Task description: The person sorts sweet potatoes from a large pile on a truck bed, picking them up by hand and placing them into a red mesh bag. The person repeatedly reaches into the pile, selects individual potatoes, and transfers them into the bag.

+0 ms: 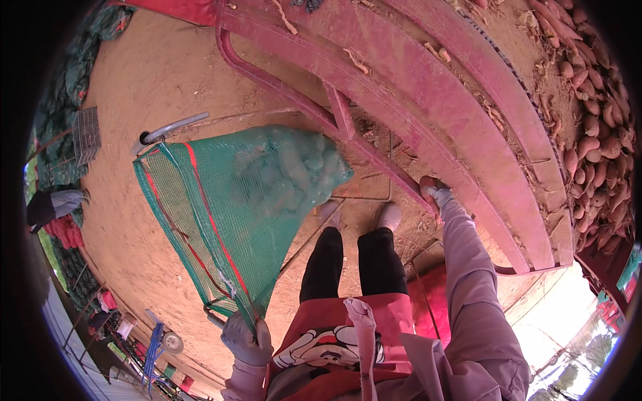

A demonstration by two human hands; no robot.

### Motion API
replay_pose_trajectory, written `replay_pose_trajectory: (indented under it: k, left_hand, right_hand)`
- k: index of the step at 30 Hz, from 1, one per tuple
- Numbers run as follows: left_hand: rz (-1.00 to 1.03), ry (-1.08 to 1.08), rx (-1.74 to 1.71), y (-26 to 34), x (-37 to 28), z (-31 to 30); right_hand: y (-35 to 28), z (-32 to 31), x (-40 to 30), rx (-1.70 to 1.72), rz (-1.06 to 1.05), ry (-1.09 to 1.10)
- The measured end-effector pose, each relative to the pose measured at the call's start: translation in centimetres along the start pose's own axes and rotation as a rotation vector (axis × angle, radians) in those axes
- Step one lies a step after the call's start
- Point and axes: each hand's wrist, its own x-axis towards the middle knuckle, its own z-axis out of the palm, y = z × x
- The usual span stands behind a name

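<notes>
My left hand (246,338), in a grey glove, grips the rim of a green mesh bag (261,195) with red stripes. The bag's mouth gapes toward the left. Lumpy produce, blurred through the mesh, fills its closed end near my feet. A grey metal tube (175,126) stands at the mouth's far corner. My right hand (434,195) is closed around a red tubular rail (386,168) beside a long red slatted metal rack (426,100). Its fingers are partly hidden by the wrist and the rail.
A big heap of sweet potatoes (597,150) lies beyond the rack. Root scraps (357,61) litter the slats. Filled green mesh bags (70,80) line the far left, near a wire crate (87,135). A person (55,205) is there. A blue hand cart (154,351) stands lower left.
</notes>
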Motion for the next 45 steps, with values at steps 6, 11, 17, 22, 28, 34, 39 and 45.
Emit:
replay_pose_trajectory:
  k: [6, 11, 17, 22, 28, 34, 39, 45]
  left_hand:
    - [0.043, -0.039, 0.028, 4.1, 0.6, 1.6]
    - [0.06, -0.09, 0.038, 6.6, 2.7, 1.6]
    - [0.129, -0.076, 0.135, 7.5, 2.3, 1.8]
    - [0.05, -0.079, 0.121, 7.4, 1.2, 3.1]
    - [-0.036, -0.283, 0.28, 8.6, 2.2, 2.1]
    - [0.119, -0.589, 0.248, 4.1, 3.8, 0.9]
    - [0.438, -0.512, 0.242, -2.1, 4.1, 1.6]
    - [0.343, -0.401, 0.602, -3.0, 2.7, 0.5]
  right_hand:
    - [-2.8, 1.0, 7.3, -0.015, -0.059, 0.092]
    - [-3.5, -0.3, 7.9, -0.133, -0.166, 0.275]
    - [2.7, -2.2, -5.1, -0.002, -0.17, 0.264]
    - [7.5, -7.5, -23.7, 0.54, 0.159, 0.225]
    - [12.2, -14.5, -43.8, 1.813, 0.021, 0.072]
    - [15.6, -18.0, -56.3, 1.99, -0.236, 0.136]
    - [27.0, -16.2, -64.2, 1.847, -0.009, 0.238]
    - [34.9, -20.6, -64.2, 1.82, 0.09, 0.631]
